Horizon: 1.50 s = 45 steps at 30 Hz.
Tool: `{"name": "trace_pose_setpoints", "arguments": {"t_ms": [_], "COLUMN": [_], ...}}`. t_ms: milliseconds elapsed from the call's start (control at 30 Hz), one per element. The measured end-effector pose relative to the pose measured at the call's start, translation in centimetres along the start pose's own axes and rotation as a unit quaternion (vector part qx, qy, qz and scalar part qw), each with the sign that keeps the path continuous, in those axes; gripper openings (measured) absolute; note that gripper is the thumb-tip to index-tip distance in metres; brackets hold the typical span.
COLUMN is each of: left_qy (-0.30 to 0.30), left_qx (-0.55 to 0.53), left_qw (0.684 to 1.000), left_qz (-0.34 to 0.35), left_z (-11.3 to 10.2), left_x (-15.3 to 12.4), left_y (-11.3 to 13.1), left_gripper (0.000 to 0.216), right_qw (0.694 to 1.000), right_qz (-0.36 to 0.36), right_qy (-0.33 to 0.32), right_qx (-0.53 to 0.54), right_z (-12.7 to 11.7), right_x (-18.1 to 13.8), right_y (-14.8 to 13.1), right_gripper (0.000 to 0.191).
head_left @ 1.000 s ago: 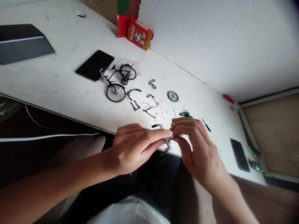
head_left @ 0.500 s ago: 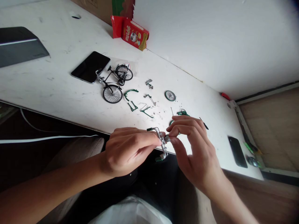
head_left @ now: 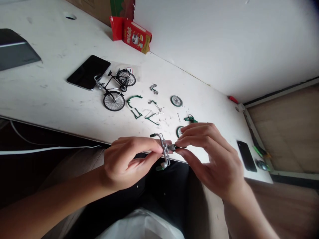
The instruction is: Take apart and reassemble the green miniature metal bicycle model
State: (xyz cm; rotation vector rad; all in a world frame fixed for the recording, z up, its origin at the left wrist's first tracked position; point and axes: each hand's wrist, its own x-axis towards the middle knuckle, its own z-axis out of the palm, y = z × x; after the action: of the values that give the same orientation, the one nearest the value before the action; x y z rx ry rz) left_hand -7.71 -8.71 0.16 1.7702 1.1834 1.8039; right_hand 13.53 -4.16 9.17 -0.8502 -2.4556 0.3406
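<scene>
Between my left hand's [head_left: 132, 162] thumb and fingers is a miniature bicycle handlebar [head_left: 164, 146], silver with dark green grips. It is held just past the table's front edge, over my lap. My right hand [head_left: 211, 156] pinches a small dark part with a grey end [head_left: 171, 147] between thumb and fingers. That grey end meets the middle of the handlebar; whether the two are joined I cannot tell. Beyond my right fingertips are a green-rimmed wheel [head_left: 179, 131], partly covered, and a green piece [head_left: 190, 119].
On the white table, a black model bicycle [head_left: 114, 88] stands by a dark-screened tablet [head_left: 88, 72]. Green frame parts [head_left: 136, 113], a wheel [head_left: 176, 101] and tiny pieces lie scattered. Farther off are a red box [head_left: 136, 36] and a black phone [head_left: 246, 156].
The view has shifted, so the table things sit farther left. My right fingertips have drawn back slightly from the handlebar, uncovering the grey end and the dark part in their pinch.
</scene>
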Motion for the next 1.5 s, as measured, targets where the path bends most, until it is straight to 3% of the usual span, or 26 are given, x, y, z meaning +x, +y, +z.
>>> {"name": "trace_pose_setpoints", "arguments": {"t_ms": [433,700,867,1100,1500], "left_qy": [-0.028,0.009,-0.006,0.002,0.019], "left_qx": [-0.019,0.007,-0.013,-0.019,-0.020], "left_qw": [0.999,1.000,1.000,1.000,0.999], "left_qz": [-0.014,0.013,-0.011,0.014,0.018], "left_z": [-0.1,0.4,0.5,0.7,1.1], "left_x": [-0.6,-0.8,-1.1,-1.0,-1.1], "left_y": [-0.4,-0.9,-0.7,-1.2,-1.7], "left_gripper": [0.037,0.041,0.038,0.037,0.045], "right_qw": [0.999,0.998,0.998,0.997,0.997], "right_qz": [-0.027,-0.046,-0.051,-0.056,-0.064], "right_qy": [-0.029,-0.027,-0.031,-0.044,-0.027], "right_qx": [-0.029,-0.016,-0.008,0.003,0.017], "right_z": [-0.5,-0.7,-1.0,-1.1,-1.1], "right_x": [0.3,0.3,0.3,0.5,0.9], "right_y": [0.5,0.8,1.0,1.3,1.5], "right_gripper": [0.027,0.027,0.026,0.018,0.022]}}
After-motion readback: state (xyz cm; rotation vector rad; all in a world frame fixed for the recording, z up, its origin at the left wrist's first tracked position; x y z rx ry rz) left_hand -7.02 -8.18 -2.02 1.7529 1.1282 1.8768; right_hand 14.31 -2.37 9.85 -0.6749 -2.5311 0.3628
